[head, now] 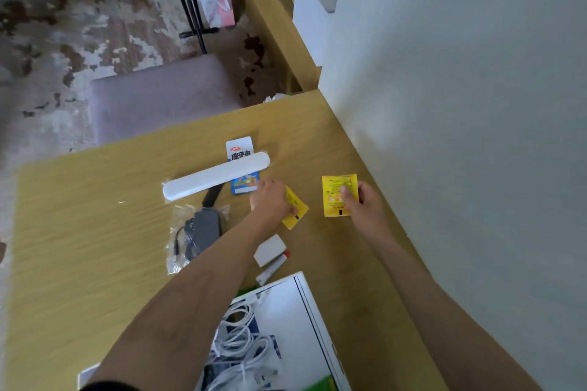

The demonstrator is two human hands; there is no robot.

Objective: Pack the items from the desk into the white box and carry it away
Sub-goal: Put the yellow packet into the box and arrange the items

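Right hand (pixel 365 206) pinching one yellow sachet (pixel 338 197); left hand (pixel 273 200) closing on another yellow sachet (pixel 295 209). Probably light, limp, slippery: best pinched at the edges.

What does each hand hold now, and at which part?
The right hand holds a yellow sachet, thumb on its right half. The left hand lies on a second yellow sachet on the desk; its grip is unclear.
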